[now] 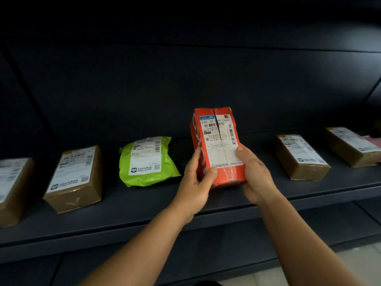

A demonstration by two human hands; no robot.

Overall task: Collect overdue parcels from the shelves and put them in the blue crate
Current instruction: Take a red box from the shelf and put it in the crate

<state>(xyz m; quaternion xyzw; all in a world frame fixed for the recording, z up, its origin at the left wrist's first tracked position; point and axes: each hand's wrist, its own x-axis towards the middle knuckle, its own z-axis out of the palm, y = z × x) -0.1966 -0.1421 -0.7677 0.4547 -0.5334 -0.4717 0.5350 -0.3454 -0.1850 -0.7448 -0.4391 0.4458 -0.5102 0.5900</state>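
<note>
An orange-red box parcel (218, 141) with a white shipping label stands tilted up above the dark shelf (144, 205), label facing me. My left hand (195, 182) grips its lower left side, thumb on the front. My right hand (254, 174) holds its lower right side, thumb pressed on the label. A green plastic mailer (146, 162) lies on the shelf just left of my hands. The blue crate is not in view.
Brown cardboard parcels lie along the same shelf: one (75, 178) left of the mailer, another (12, 188) at the left edge, and two at the right (301, 157) (352, 145). A lower shelf and pale floor tiles (350, 263) show below.
</note>
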